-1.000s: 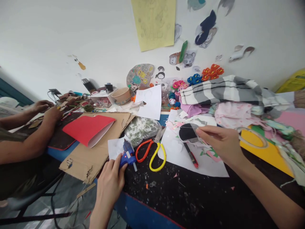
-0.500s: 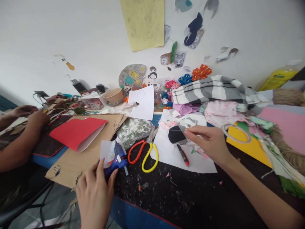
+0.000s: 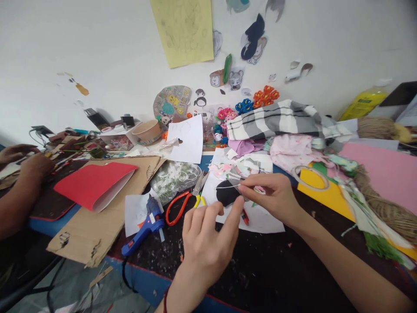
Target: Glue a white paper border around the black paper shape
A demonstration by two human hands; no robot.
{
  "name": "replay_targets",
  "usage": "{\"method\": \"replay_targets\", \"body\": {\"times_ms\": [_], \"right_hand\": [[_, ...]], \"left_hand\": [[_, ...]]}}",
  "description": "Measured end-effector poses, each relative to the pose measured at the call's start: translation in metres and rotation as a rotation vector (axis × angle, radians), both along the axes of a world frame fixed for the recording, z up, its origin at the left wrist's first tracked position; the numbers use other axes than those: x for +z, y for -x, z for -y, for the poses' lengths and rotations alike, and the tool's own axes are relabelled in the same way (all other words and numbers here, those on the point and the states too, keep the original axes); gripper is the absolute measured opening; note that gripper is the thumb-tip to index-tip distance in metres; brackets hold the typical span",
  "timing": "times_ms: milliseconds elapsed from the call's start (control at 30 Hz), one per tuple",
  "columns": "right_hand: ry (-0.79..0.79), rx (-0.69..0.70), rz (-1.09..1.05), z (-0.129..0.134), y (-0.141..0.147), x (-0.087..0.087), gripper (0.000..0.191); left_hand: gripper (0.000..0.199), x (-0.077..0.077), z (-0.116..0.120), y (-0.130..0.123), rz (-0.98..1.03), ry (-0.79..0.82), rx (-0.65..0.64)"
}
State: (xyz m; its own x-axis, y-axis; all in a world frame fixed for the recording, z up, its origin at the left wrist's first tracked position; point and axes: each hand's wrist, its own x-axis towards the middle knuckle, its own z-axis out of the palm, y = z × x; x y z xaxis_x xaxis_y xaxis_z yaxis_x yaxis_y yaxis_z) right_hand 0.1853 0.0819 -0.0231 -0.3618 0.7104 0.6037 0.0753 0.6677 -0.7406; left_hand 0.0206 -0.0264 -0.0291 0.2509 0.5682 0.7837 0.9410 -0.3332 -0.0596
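Right of the scissors [image 3: 196,189], your right hand [image 3: 276,195] pinches white cord [image 3: 228,187] over the black piece [image 3: 226,198]; your left hand [image 3: 206,243], loosely spread, holds nothing (apparently). A slackening pinch could drop the cord.

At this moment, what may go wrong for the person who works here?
The blue glue gun has its cord over the table edge; a snag might drag it. The scissors lie just beyond the left hand, which could knock them. The thin white strand may slip from the right hand.
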Motion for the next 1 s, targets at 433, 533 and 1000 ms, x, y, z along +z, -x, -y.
{"method": "replay_targets", "body": {"times_ms": [433,533,1000], "right_hand": [[-0.022,0.077,-0.011,-0.0001,-0.0015,-0.0031,0.013],[-0.028,0.078,-0.003,0.0005,-0.0014,-0.0027,0.015],[-0.061,0.084,0.002,0.0026,-0.0001,-0.0006,0.018]], "left_hand": [[0.045,-0.0014,-0.0085,-0.0021,-0.016,0.085,0.084],[0.047,-0.0010,-0.0085,-0.0019,-0.020,0.089,0.087],[0.046,0.0016,-0.0107,-0.0030,-0.031,0.095,0.101]]}}
